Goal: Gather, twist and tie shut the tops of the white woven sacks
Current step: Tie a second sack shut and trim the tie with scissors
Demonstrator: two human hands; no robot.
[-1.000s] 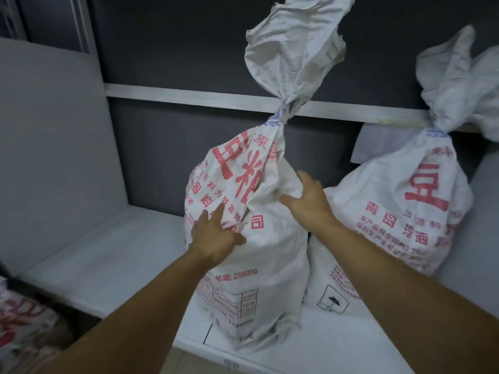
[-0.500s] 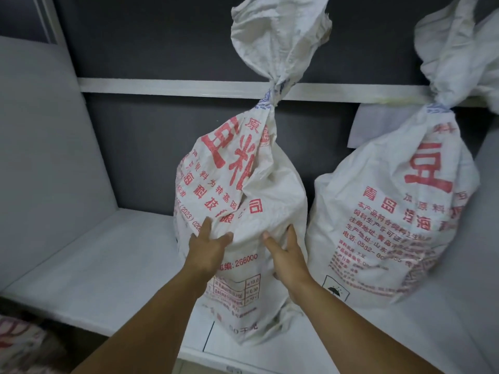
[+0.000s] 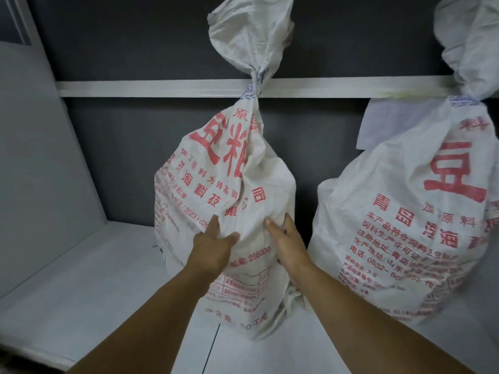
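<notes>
Two white woven sacks with red print stand upright on a white shelf (image 3: 89, 268). The middle sack (image 3: 216, 182) has its top gathered and tied at a narrow neck (image 3: 252, 85), with loose cloth flaring above. The right sack (image 3: 410, 211) is tied the same way at its neck (image 3: 463, 99). My left hand (image 3: 213, 245) presses flat on the front of the middle sack, fingers straight. My right hand (image 3: 287, 241) lies on the same sack's right front, fingers straight, partly between the two sacks.
A dark back wall carries a white horizontal rail (image 3: 151, 89) behind the sack necks. A grey side panel (image 3: 40, 157) closes the shelf on the left. A white paper sheet (image 3: 378, 122) hangs behind the right sack. The shelf's front edge runs near the bottom left.
Both hands slid down from the upper part of the middle sack to its lower front. The sack now stands more upright and a little farther left of its neighbour.
</notes>
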